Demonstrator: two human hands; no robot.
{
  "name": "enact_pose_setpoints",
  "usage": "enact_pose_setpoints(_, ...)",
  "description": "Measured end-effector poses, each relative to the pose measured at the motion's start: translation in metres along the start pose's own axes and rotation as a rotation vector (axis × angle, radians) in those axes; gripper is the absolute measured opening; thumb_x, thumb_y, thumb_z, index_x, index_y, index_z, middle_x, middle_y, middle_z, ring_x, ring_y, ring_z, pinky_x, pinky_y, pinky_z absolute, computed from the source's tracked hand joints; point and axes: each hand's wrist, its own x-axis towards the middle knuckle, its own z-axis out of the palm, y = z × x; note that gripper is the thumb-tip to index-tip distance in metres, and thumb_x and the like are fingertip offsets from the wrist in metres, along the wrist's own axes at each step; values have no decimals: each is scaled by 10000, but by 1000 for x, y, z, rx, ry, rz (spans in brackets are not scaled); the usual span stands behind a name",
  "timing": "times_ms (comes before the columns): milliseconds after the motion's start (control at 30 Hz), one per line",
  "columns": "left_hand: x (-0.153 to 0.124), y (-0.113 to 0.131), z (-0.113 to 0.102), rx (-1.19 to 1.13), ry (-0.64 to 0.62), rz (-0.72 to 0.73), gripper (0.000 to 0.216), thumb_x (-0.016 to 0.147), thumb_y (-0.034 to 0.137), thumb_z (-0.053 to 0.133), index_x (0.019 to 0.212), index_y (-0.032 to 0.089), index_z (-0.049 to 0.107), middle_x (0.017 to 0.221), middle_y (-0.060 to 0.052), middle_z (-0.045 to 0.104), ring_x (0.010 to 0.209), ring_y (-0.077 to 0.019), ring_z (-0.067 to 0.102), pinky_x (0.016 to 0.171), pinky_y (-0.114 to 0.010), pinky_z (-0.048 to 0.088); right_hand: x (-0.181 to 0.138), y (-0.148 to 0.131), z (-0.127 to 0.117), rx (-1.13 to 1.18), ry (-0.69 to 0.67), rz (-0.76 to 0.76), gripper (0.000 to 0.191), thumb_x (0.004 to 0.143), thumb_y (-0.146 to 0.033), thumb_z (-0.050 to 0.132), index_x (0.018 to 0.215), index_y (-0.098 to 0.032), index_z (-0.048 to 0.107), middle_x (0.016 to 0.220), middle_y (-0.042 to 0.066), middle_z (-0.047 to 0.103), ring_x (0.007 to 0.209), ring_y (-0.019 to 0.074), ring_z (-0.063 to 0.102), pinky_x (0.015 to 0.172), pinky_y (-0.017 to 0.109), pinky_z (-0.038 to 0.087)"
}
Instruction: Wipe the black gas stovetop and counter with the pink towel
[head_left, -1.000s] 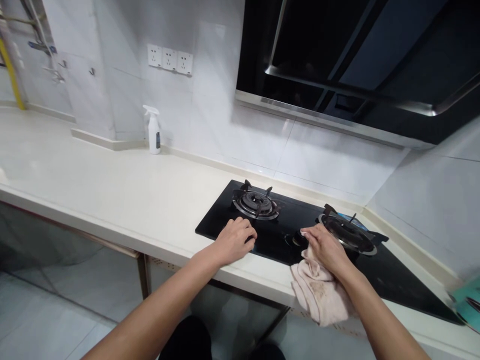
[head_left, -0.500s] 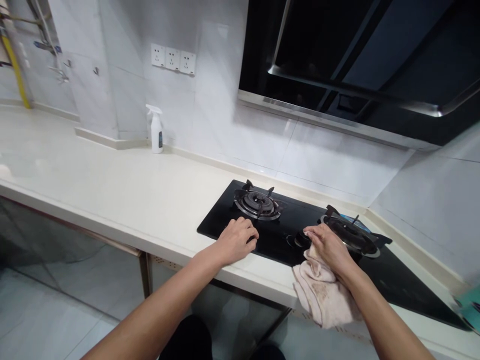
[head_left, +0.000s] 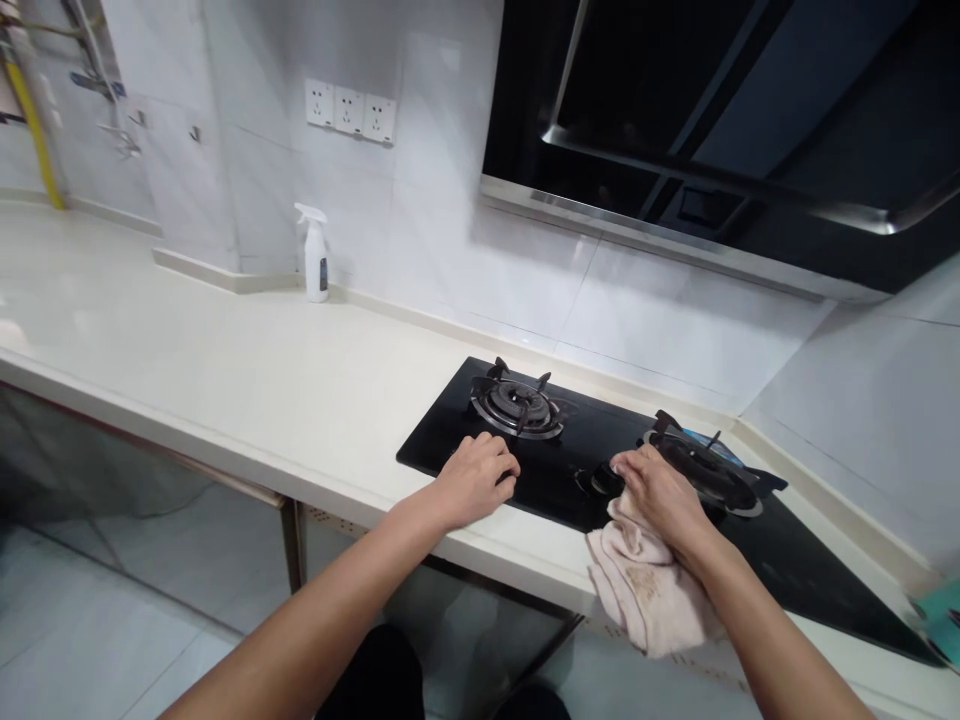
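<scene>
Cloth (head_left: pixel 656 605), pale pink with brown stains, is in the person's right hand (head_left: pixel 664 500) at the front of the black cooktop (head_left: pixel 546 490); upper end pinched in closed fingers, rest draping in loose folds over the front edge of the cream countertop (head_left: pixel 225 370); right fingertips just beside a control knob (head_left: pixel 604 479), can't tell if they touch it. Left hand (head_left: pixel 474 480) is palm down at the cooktop's front edge, nearest the left burner (head_left: pixel 516 405); fingers curled, underside hidden, so can't tell whether they grip anything. Right burner (head_left: pixel 701 472) is just beyond the right hand; a blue item (head_left: pixel 718 447) shows partly behind it. White spray bottle (head_left: pixel 316 270) stands upright on the countertop near the tiled wall (head_left: pixel 435 200), well apart from both hands; three outlets (head_left: pixel 349 110) on the wall above it; dark range hood (head_left: pixel 637 120) over the cooktop; teal object (head_left: pixel 943 615) cut off at the right edge, too blurred to identify.
</scene>
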Motion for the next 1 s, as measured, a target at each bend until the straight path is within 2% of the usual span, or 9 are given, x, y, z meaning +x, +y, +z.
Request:
enact_pose_setpoints(100,0,0,1,12,4,7,192,961,244,529,995,213,716,1053,-53,654,1012,-223,543,856,-380,399,-4,3,-2,10,-2,-11,311,983,-384,423,911,-270,703,910,37,598,720,169,568,670,308,412)
enact_pose_setpoints(300,0,2,-2,17,2,-7,192,962,244,526,983,219,715,1053,-56,659,1006,-227,545,848,-381,400,12,-3,0,-62,-19,30,315,973,-339,410,922,-261,711,880,35,576,737,170,568,661,304,386)
enact_pose_setpoints(533,0,3,-1,13,10,-4,182,950,235,535,971,222,716,1044,-52,655,1006,-225,541,855,-384,404,-2,1,-3,-59,-22,-45,331,1002,-377,390,925,-268,692,924,33,591,731,160,570,649,304,384)
enact_pose_setpoints(767,1,2,-1,17,5,-12,189,962,246,528,980,222,715,1047,-53,652,1011,-226,542,854,-384,398,14,-11,2,-125,-27,36,328,984,-326,379,923,-248,692,877,38,553,707,166,553,643,308,374)
enact_pose_setpoints(867,0,1,0,7,2,-14,185,962,244,530,985,226,713,1050,-49,654,1020,-225,544,869,-384,400,5,-13,0,-93,-15,14,339,995,-340,355,912,-246,671,877,38,542,696,167,549,662,318,394)
enact_pose_setpoints(1000,-1,0,0,17,9,-2,189,958,239,526,984,226,713,1043,-53,657,1010,-226,547,865,-385,403,-24,-13,-12,49,-29,-54,336,1020,-395,344,957,-264,646,924,43,575,806,190,588,762,337,435)
